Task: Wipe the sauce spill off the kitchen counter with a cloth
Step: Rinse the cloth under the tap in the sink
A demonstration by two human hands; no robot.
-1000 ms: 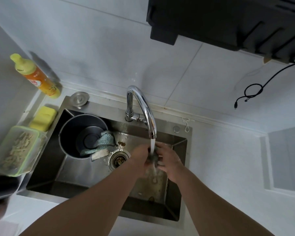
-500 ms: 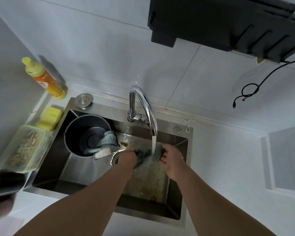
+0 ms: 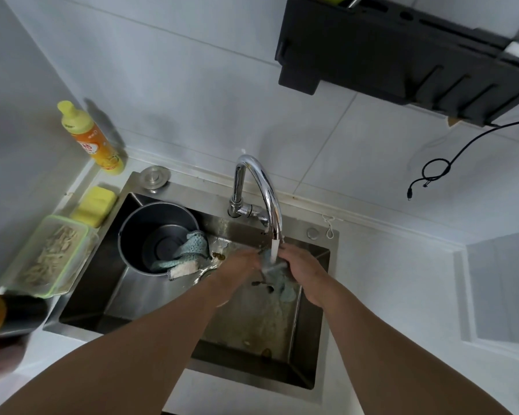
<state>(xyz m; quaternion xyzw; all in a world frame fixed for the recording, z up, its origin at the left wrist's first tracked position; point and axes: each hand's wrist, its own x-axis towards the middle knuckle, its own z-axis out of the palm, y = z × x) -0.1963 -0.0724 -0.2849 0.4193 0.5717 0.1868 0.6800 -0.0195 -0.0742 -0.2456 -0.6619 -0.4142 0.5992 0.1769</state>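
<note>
Left half of the sink (image 3: 81, 298) is crowded by the pot (image 3: 158, 238), a rag draped over its rim. The faucet (image 3: 259, 190) arches over centre frame. Lower sink floor lies open; the counter (image 3: 402, 295) at right offers free passage.

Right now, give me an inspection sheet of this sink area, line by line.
Surface: white counter around a steel sink; no sauce spill seen on the visible counter.
Job's things: cloth held under water running from the faucet.
Clutter: metal pot in the sink with a second, teal cloth over its rim; yellow sponge, orange bottle, lidded food container, sink plug.
Hands: left hand and right hand both grip the cloth; fingers blurred.
Cables: black cable hangs looped on the wall.
Surroundings: tiled wall, black rack overhead.
</note>
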